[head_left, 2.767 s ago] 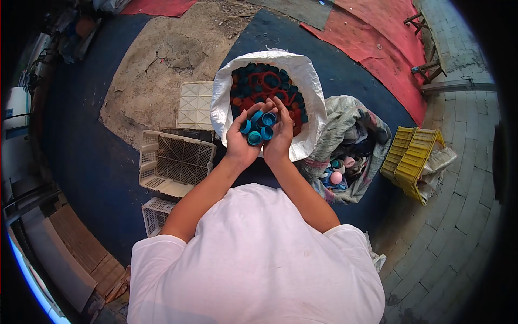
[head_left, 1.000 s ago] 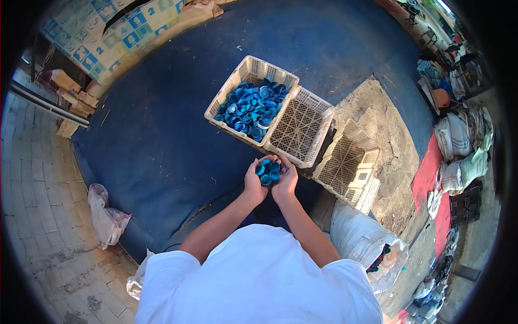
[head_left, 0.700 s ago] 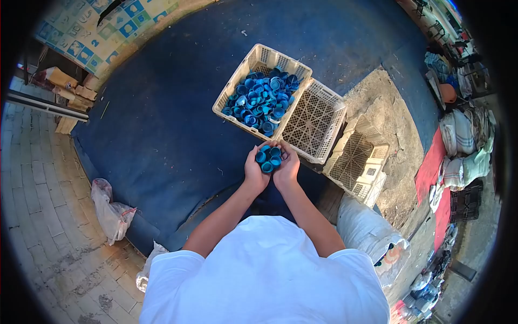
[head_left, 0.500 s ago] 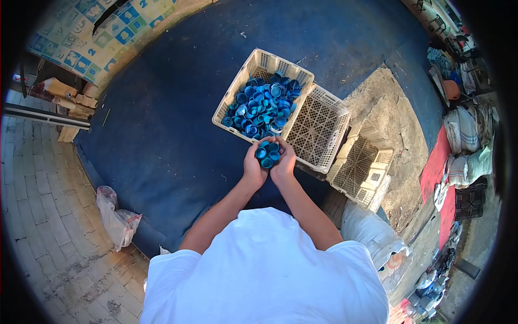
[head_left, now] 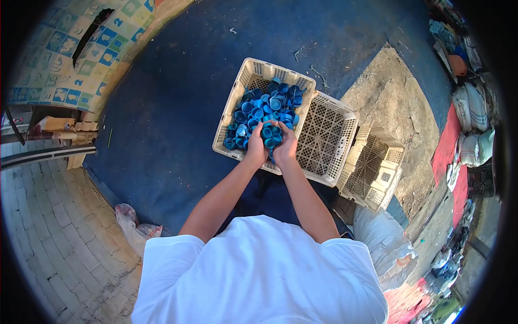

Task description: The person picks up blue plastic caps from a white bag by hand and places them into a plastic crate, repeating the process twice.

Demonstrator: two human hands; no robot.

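Several blue and teal plastic bottle caps (head_left: 271, 135) lie in my two cupped hands. My left hand (head_left: 257, 144) curves round them from the left, my right hand (head_left: 286, 144) from the right. Both hands are over the near part of a cream plastic crate (head_left: 229, 108) holding a heap of blue bottle caps (head_left: 258, 110). Where the undersides of my hands meet the heap is hidden.
To the right of the full crate stands a second cream crate (head_left: 322, 135) with a lattice bottom. A smaller crate (head_left: 372, 167) sits further right, near a white sack (head_left: 380, 237). Plastic bags (head_left: 135, 229) lie at the left on brick paving (head_left: 59, 216).
My cupped hands have moved forward with the caps, from the crate's near edge to over the heap inside. The camera view has shifted slightly.
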